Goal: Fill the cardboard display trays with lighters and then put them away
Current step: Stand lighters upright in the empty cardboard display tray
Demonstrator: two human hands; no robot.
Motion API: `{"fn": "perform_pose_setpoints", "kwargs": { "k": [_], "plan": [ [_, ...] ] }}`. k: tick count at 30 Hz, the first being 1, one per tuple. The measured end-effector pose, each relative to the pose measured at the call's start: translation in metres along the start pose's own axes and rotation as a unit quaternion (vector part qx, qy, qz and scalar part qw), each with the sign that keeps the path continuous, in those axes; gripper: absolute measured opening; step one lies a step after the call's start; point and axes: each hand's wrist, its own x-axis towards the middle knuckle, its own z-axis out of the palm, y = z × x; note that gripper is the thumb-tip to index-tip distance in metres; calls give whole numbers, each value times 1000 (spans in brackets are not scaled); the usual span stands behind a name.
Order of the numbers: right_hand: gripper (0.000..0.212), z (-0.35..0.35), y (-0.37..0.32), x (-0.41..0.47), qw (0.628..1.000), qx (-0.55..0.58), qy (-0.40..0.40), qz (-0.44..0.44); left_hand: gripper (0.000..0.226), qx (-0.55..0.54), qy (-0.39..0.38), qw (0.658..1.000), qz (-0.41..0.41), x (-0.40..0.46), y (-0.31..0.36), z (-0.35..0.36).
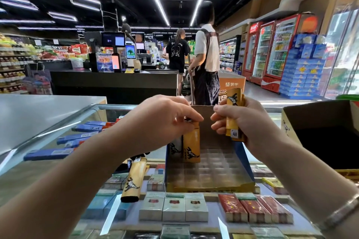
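On the glass table [58, 137] I see the cardboard display tray [209, 169] standing open, with one yellow lighter [191, 147] upright in its back-left corner. My left hand [165, 120] has its grip pinched on the top of that lighter, while my right hand [240, 122] has its grip curled round a bundle of yellow lighters [234, 114] held above the tray's right side. A loose yellow lighter [133, 180] lies just left of the tray, blue lighters [77, 137] farther left, and a brown carton [320, 120] at the right.
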Motion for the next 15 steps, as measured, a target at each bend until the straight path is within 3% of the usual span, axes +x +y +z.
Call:
{"fn": "perform_pose_setpoints", "kwargs": {
  "k": [15],
  "plan": [
    [6,2,4,0,1000,-13,-13,-6,23,174,5,982,70,-3,14,-2]
  ]
}}
